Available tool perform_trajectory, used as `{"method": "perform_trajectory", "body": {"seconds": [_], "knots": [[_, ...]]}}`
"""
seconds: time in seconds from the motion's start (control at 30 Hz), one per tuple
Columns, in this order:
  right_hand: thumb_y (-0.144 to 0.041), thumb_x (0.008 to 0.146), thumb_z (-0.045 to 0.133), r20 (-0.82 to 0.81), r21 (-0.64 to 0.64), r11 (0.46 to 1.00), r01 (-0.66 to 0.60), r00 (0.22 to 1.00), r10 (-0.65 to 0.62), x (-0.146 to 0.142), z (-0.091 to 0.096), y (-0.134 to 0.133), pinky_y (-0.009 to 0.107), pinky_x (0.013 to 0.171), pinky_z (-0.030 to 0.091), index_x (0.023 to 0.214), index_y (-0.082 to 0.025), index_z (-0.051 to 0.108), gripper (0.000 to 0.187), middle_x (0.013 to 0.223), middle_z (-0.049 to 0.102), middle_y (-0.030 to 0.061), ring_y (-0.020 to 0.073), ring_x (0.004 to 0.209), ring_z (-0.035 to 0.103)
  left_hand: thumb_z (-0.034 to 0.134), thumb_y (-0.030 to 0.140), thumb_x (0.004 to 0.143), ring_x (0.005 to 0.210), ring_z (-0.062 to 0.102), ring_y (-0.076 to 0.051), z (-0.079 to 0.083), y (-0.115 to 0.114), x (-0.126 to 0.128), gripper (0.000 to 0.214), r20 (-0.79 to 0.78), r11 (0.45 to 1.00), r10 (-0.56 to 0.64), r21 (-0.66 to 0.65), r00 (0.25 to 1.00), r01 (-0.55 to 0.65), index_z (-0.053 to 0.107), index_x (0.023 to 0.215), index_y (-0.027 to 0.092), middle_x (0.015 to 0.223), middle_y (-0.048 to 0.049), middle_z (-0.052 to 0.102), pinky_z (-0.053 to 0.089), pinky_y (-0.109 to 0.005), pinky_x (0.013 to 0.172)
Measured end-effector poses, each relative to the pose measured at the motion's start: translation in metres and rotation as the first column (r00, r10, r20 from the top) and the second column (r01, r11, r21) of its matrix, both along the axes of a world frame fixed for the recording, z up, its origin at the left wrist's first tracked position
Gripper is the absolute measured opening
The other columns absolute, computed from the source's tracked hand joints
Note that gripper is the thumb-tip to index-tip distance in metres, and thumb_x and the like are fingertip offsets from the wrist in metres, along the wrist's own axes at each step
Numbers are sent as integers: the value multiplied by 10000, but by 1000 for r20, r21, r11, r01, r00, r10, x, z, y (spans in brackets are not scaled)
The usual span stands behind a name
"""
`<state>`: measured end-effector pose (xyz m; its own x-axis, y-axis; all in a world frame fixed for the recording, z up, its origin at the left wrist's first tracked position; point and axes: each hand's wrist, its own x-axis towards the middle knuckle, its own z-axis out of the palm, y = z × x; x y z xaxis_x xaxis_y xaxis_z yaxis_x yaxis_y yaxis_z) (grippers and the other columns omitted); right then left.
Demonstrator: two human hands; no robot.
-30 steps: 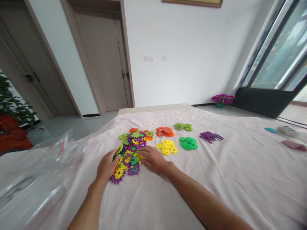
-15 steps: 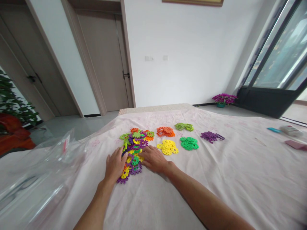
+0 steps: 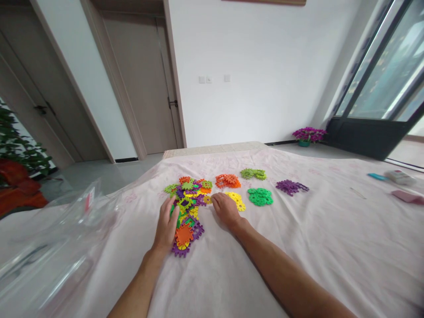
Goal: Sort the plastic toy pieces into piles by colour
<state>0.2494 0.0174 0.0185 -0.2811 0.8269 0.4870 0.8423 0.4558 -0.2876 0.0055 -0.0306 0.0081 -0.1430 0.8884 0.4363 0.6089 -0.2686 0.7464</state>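
A mixed pile of plastic interlocking pieces (image 3: 190, 194) in purple, yellow, green and orange lies on the cloth. My left hand (image 3: 166, 224) rests along the pile's left edge, its fingers stretched out. An orange square piece (image 3: 184, 234) tops the near end. Between the mixed pile and the yellow pile (image 3: 236, 201), my right hand (image 3: 225, 209) has its fingers drawn together on a yellow notched disc (image 3: 207, 200) that pokes out at the fingertips. Part of the yellow pile is hidden behind that hand.
Sorted piles lie beyond: orange (image 3: 228, 180), light green (image 3: 253, 173), green (image 3: 260, 197) and purple (image 3: 291, 187). Clear plastic bags (image 3: 62, 247) spread at the left. A blue item (image 3: 377, 176), a whitish pack (image 3: 400, 177) and a pink piece (image 3: 408, 197) lie far right.
My right hand has moved right, out of the mixed pile, with a yellow disc at its fingertips. My left hand has shifted slightly right, and the pile's near pieces have been rearranged, exposing an orange square.
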Motion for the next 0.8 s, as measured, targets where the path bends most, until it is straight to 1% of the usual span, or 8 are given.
{"method": "perform_trajectory", "body": {"seconds": [0.07, 0.13, 0.23, 0.4, 0.57, 0.63, 0.7, 0.8], "knots": [[-280, 984, 399, -50, 26, 996, 84, 995, -83, 13, 2, 5, 268, 760, 373, 839, -196, 632, 287, 841, 652, 54, 175, 826, 568, 382, 400, 940, 1354, 419, -201, -5, 6, -19, 469, -58, 991, 131, 9, 990, -131, 516, 1340, 196, 1417, -101, 496, 314, -374, 1155], [-268, 957, 420, -115, 41, 985, 170, 980, -164, 28, 4, 12, 268, 758, 373, 814, -199, 633, 266, 837, 656, 52, 178, 831, 568, 387, 370, 916, 1299, 481, -232, -10, 12, -38, 457, -189, 969, 234, -34, 954, -244, 552, 1300, 183, 1347, -110, 561, 360, -388, 1117], [-279, 913, 450, -213, 36, 955, 294, 936, -280, 51, 2, 21, 265, 741, 370, 780, -203, 633, 239, 849, 657, 46, 177, 824, 565, 395, 377, 896, 1200, 562, -279, -13, 14, -58, 459, -372, 926, 288, -126, 882, -356, 588, 1256, 168, 1259, -132, 627, 416, -420, 1041], [-285, 844, 485, -248, -29, 918, 395, 887, -389, 76, -2, 28, 255, 671, 336, 646, -190, 587, 242, 774, 603, 35, 160, 758, 535, 392, 339, 897, 1228, 536, -268, -11, 11, -56, 424, -574, 943, 202, -106, 793, -316, 638, 1205, 185, 1278, -134, 619, 388, -403, 1039], [-335, 877, 468, -249, -17, 875, 484, 845, -473, 80, 0, 26, 267, 633, 297, 629, -192, 567, 303, 796, 577, 39, 162, 763, 509, 388, 314, 910, 1249, 513, -254, -12, 11, -50, 403, -604, 949, 183, -97, 776, -299, 645, 1202, 207, 1300, -121, 607, 370, -402, 1047], [-336, 895, 458, -257, 31, 874, 484, 849, -461, 77, 2, 24, 270, 652, 307, 638, -193, 559, 311, 803, 571, 40, 162, 767, 506, 383, 312, 916, 1259, 503, -252, -13, 11, -51, 405, -603, 948, 181, -102, 777, -300, 638, 1211, 206, 1308, -120, 602, 359, -406, 1055], [-335, 909, 456, -257, 81, 899, 431, 880, -399, 70, 3, 21, 272, 686, 329, 650, -195, 559, 312, 800, 569, 41, 165, 775, 509, 377, 308, 921, 1264, 498, -246, -13, 12, -52, 405, -612, 947, 179, -106, 770, -304, 631, 1221, 212, 1322, -115, 594, 354, -401, 1056], [-324, 924, 461, -225, 120, 964, 237, 952, -206, 53, 5, 14, 275, 722, 361, 679, -198, 573, 297, 799, 578, 45, 169, 785, 524, 381, 307, 921, 1265, 496, -238, -14, 12, -52, 403, -630, 944, 176, -109, 756, -311, 625, 1229, 215, 1328, -108, 590, 354, -387, 1050]]}}
